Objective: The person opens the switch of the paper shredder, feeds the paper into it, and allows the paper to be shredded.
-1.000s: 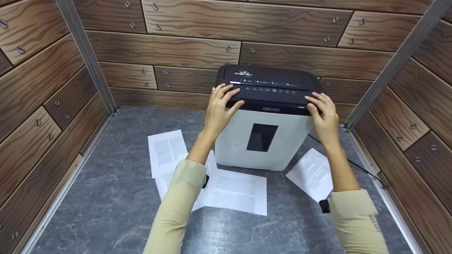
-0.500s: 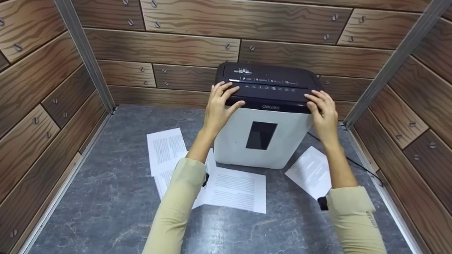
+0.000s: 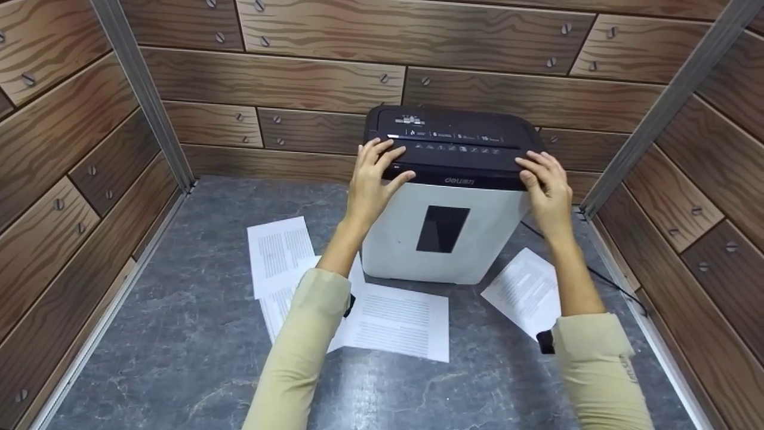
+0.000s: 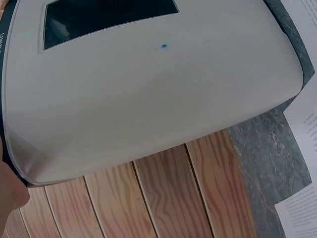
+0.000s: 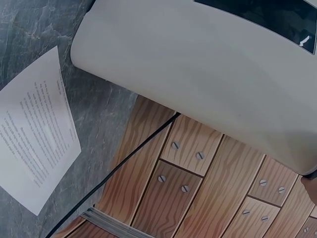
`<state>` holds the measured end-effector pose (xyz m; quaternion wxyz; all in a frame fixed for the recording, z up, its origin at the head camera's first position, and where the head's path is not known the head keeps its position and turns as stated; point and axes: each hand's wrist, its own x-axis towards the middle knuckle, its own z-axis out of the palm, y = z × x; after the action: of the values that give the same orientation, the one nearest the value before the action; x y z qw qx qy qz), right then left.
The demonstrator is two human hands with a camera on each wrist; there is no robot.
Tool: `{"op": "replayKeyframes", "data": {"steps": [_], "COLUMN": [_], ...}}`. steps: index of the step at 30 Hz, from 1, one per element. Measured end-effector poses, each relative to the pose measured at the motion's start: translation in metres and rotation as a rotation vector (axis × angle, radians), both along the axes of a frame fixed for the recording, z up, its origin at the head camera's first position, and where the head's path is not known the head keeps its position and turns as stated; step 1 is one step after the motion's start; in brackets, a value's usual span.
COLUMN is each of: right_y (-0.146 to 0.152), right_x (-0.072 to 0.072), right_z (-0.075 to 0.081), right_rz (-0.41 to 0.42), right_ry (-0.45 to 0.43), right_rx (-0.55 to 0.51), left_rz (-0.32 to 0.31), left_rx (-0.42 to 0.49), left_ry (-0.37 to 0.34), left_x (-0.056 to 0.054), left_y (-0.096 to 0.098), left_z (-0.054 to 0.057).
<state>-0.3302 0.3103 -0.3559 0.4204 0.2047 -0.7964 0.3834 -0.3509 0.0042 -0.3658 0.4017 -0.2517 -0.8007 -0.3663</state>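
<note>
A paper shredder [image 3: 394, 239] with a pale grey bin and a black top [image 3: 477, 161] stands upright near the back wall. Its front has a dark window [image 3: 443, 229]. My left hand [image 3: 369, 188] holds the top's left front corner, fingers over the upper surface and thumb at the front edge. The right front corner is held by my right hand [image 3: 549, 197] in much the same way. Only a bit of the left hand [image 4: 12, 191] shows in the left wrist view, beside the shredder's bin [image 4: 124, 94]. In the right wrist view the bin [image 5: 198, 69] fills the upper part.
Several printed sheets [image 3: 397, 322] lie overlapping on the dark marbled surface [image 3: 179, 334], in front and to the left. Another sheet [image 3: 520, 289] is at the right. A black cord [image 3: 615, 289] runs from behind the shredder. Wood-patterned walls [image 3: 274, 74] enclose the back and sides.
The head view has shifted very slightly. Both hands stay at the same corners of the shredder, which stands where it was.
</note>
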Motion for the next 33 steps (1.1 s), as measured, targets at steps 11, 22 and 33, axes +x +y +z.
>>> {"op": "replayKeyframes", "data": {"steps": [11,22,33], "right_y": [-0.008,-0.012,-0.005], "right_x": [0.01,0.015,0.003], "right_z": [0.009,0.009,-0.001], "right_rz": [0.003,0.005,-0.015], "right_ry": [-0.025,-0.029,-0.031], "right_rx": [-0.036,-0.05,-0.044], "left_rz": [-0.004,-0.006,0.001], "left_rx": [-0.014,-0.012,-0.019], "left_ry": [-0.018,-0.023,-0.025], "left_x": [0.0,0.002,0.002], "left_y": [-0.001,-0.001,-0.002], "left_z": [0.002,-0.001,0.001]}}
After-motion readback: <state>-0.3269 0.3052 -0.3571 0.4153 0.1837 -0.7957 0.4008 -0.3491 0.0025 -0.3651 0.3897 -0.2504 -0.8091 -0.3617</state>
